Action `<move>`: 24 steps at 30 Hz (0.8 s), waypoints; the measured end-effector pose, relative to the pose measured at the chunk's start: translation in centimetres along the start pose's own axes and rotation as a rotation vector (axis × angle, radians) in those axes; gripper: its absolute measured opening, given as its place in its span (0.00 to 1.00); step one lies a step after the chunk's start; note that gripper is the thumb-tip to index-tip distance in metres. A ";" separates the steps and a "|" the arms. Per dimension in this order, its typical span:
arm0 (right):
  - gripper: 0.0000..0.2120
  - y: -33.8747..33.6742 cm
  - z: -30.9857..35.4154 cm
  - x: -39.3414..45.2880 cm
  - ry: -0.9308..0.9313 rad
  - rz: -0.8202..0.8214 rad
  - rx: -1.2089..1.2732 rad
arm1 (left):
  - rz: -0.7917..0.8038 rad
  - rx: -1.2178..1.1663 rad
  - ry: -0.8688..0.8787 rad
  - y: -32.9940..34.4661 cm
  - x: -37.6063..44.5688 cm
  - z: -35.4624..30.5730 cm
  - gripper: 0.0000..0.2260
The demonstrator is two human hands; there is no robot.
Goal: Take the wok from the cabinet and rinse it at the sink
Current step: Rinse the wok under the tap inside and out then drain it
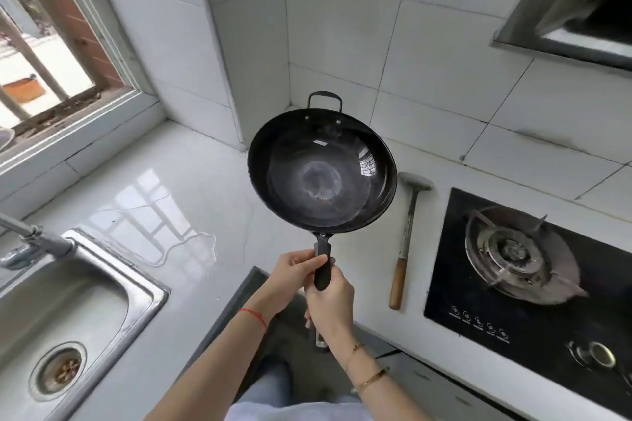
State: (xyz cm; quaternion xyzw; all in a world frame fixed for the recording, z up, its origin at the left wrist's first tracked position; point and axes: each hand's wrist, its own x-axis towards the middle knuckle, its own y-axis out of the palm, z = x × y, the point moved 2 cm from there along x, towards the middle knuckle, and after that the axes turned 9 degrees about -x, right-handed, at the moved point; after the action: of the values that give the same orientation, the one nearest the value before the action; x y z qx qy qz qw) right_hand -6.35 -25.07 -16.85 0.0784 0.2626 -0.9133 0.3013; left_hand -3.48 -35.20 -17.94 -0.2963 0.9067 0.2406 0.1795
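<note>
White tiled walls [342, 27] meet at a corner behind a pale stone counter [191, 202], which runs from the window [58, 55] at my left to the range hood [578, 7] at my upper right. Set into the counter at left is a steel sink [143, 287], its drain [60, 371] visible and its faucet [30, 243] reaching over the rim. Set into the counter at right is a black glass hob [455, 284] with one burner [516, 255] under a metal pan support and a row of markings along its near edge. Between sink and hob, held in the air above the counter, is the wok [321, 171]: dark, round, its bowl facing up, with a loop handle at the far rim and a long black handle [323, 270] pointing toward me. A pale worn patch marks its centre. Just right of the wok, a spatula [407, 232] with a wooden grip lies on the counter beside the hob. My right hand [330, 304] wraps the long handle from below, fingers curled around it. My left hand [294, 270] grips the same handle higher up, thumb and fingers closed on it near the neck. A red string [254, 316] circles my left wrist; thin gold bracelets [371, 378] sit on my right.
</note>
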 end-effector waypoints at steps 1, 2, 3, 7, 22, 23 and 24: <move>0.12 0.7 0.5 0.9 0.019 -0.017 0.010 | 0.016 0.017 -0.012 -0.6 1.1 -0.6 0.10; 0.12 1.4 1.0 1.7 0.039 -0.032 0.024 | 0.033 0.029 -0.026 -1.2 2.1 -1.2 0.09; 0.11 2.0 1.5 2.5 0.056 -0.046 0.041 | 0.053 0.037 -0.039 -1.7 3.1 -1.7 0.09; 0.08 4.4 2.7 5.7 0.112 -0.135 0.080 | 0.152 0.046 -0.094 -3.7 6.9 -3.5 0.08; 0.08 7.5 3.6 10.8 0.247 -0.281 0.151 | 0.311 0.162 -0.205 -5.6 13.6 -4.7 0.11; 0.08 7.5 3.5 11.0 0.250 -0.278 0.148 | 0.314 0.161 -0.209 -5.6 13.7 -4.6 0.11; 0.08 7.6 3.3 11.0 0.256 -0.277 0.146 | 0.316 0.163 -0.214 -5.6 13.8 -4.4 0.11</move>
State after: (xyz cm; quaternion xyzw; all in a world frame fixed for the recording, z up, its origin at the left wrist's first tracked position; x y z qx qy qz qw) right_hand -10.71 -37.58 -20.60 0.1789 0.2401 -0.9452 0.1305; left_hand -11.29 -47.81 -22.65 -0.1076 0.9342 0.2215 0.2581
